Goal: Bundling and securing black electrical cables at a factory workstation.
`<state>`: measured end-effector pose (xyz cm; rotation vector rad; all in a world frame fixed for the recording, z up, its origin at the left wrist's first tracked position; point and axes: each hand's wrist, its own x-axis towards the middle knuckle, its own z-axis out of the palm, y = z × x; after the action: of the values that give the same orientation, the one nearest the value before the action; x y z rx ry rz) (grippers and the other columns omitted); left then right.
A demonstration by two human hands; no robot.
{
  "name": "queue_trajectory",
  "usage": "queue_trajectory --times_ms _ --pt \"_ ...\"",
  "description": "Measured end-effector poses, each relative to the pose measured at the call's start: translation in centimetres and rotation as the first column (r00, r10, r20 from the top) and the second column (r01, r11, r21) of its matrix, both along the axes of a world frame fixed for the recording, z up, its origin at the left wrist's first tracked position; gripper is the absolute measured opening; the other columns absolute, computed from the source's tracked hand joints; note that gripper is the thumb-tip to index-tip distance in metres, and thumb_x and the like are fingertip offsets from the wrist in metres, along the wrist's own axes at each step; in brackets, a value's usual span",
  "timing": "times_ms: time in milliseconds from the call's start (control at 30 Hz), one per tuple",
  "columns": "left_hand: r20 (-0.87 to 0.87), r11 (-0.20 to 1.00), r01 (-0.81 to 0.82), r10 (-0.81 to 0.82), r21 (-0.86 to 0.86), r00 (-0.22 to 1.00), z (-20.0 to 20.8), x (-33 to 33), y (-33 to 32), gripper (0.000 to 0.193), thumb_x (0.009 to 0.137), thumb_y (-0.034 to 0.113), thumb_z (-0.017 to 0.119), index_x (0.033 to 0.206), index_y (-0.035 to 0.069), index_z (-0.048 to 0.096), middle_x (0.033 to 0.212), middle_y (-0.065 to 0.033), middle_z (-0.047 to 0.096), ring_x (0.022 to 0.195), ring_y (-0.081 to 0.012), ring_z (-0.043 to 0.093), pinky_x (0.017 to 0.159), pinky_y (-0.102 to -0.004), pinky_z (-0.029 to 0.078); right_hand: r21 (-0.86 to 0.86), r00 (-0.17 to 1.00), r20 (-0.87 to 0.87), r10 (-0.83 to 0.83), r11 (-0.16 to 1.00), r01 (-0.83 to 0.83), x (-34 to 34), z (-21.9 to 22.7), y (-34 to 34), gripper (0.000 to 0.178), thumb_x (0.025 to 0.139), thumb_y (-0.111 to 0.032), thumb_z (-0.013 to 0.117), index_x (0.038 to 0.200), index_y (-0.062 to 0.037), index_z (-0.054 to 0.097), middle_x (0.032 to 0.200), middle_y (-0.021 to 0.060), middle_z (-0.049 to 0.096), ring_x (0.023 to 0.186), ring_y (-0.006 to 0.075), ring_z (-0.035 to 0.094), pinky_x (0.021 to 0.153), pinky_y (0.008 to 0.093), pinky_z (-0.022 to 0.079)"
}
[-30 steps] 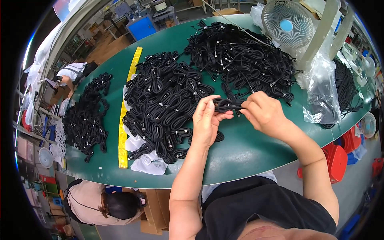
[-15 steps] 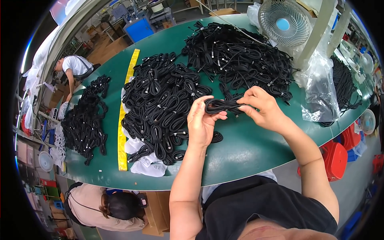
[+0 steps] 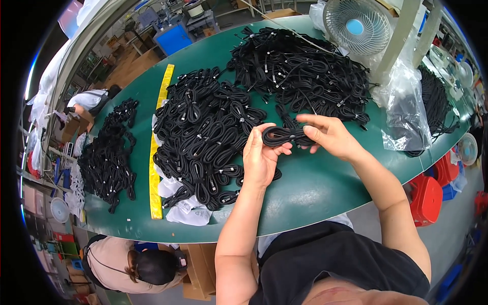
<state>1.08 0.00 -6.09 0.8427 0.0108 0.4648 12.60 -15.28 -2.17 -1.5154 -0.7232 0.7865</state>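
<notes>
A coiled black cable bundle (image 3: 282, 135), gathered at its middle, is held above the green table (image 3: 305, 183). My left hand (image 3: 260, 158) is closed round its left end, thumb and fingertips on either side of the loops. At the right end, my right hand (image 3: 333, 136) grips the bundle with its thumb in front, while the index finger stretches above it. Left of my hands lies a pile of coiled black cables (image 3: 201, 119). Beyond them spreads a larger heap of black cables (image 3: 305, 71), with pale connector ends showing.
A yellow strip (image 3: 156, 178) runs between the middle pile and a left cable pile (image 3: 107, 157). White bags (image 3: 190, 209) lie near the front edge. A fan (image 3: 354, 26), plastic bag (image 3: 404, 122) and more cables (image 3: 436, 101) stand right. Two people work leftward; red stools (image 3: 426, 201) stand right.
My right hand's grip on the bundle's right end has shifted, its index finger now straighter and raised. The bundle has turned slightly. The far-left person has bent lower.
</notes>
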Motion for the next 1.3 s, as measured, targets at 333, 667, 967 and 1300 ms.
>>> queue_trajectory --times_ms 333,667,967,1300 --pt "-0.028 0.999 -0.029 0.029 -0.015 0.999 -1.1 -0.4 1.9 0.028 0.092 0.024 0.047 0.104 -0.001 0.052 0.085 -0.0144 0.061 0.060 -0.0200 0.062 0.047 -0.0258 0.049 0.280 0.923 0.366 -0.119 0.960 0.013 -1.2 -1.4 1.5 0.020 0.084 -0.010 0.059 0.103 -0.0009 0.060 0.084 0.0051 0.059 0.063 0.0097 0.059 0.054 0.0212 0.050" --pt "-0.280 0.977 0.044 0.016 0.207 0.960 -0.9 -0.2 2.1 0.019 0.091 0.014 0.049 0.102 -0.001 0.053 0.085 -0.0133 0.060 0.061 -0.0200 0.061 0.049 -0.0248 0.050 0.095 0.936 0.352 0.004 0.995 -0.040 -2.0 -2.9 0.0 0.024 0.089 -0.010 0.052 0.109 0.0032 0.054 0.081 0.0102 0.061 0.066 0.0121 0.061 0.057 0.0242 0.051" --pt "0.049 0.926 -0.276 0.298 -0.257 0.953 -0.5 0.1 4.4 0.033 0.092 0.022 0.047 0.107 -0.007 0.050 0.098 -0.0185 0.059 0.087 -0.0274 0.061 0.073 -0.0331 0.053 -0.082 0.870 0.484 -0.093 0.985 0.151 0.8 -3.4 1.5 0.037 0.090 -0.028 0.050 0.107 0.0046 0.053 0.083 0.0158 0.062 0.065 0.0213 0.063 0.058 0.0315 0.051" --pt "-0.337 0.992 0.125 -0.129 -0.031 0.933 -2.5 0.0 3.9 0.031 0.089 0.020 0.051 0.107 -0.005 0.052 0.095 -0.0194 0.062 0.075 -0.0232 0.064 0.061 -0.0303 0.052 -0.156 0.855 0.500 -0.141 0.956 0.248 1.8 -4.5 3.9 0.028 0.080 -0.012 0.056 0.099 0.0082 0.056 0.070 0.0161 0.061 0.058 0.0238 0.059 0.056 0.0321 0.048"
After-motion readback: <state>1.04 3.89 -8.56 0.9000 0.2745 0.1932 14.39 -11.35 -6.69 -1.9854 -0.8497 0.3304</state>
